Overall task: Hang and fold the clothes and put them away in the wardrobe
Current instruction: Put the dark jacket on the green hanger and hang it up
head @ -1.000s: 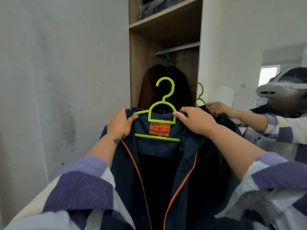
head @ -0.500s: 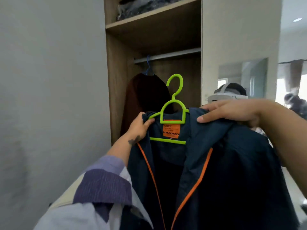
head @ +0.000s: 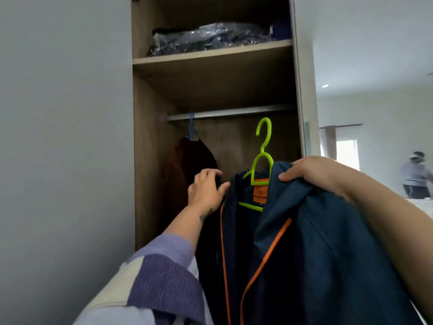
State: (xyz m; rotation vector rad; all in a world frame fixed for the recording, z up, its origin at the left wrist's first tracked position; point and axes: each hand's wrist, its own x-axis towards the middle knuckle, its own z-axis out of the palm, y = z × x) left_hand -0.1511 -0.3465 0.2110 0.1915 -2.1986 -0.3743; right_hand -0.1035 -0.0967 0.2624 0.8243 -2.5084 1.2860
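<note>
Jacket point(head: 316, 254), dark blue with orange zip trim, hangs on a lime green hanger point(head: 260, 170) in front of the open wardrobe point(head: 150, 160), its right shoulder pinched in the right hand point(head: 311, 171), whose fingers are closed over the fabric. The left hand point(head: 206, 188) is just left of the collar with fingers spread and loose, thumb tip touching the jacket's edge, gripping nothing. Above both hands runs the metal rail point(head: 232, 112), the hanger's hook below it and unhooked; beyond the left hand a dark garment point(head: 187, 174) hangs from a blue hanger point(head: 192, 127), and bagged clothes point(head: 208, 37) lie on the shelf above.
</note>
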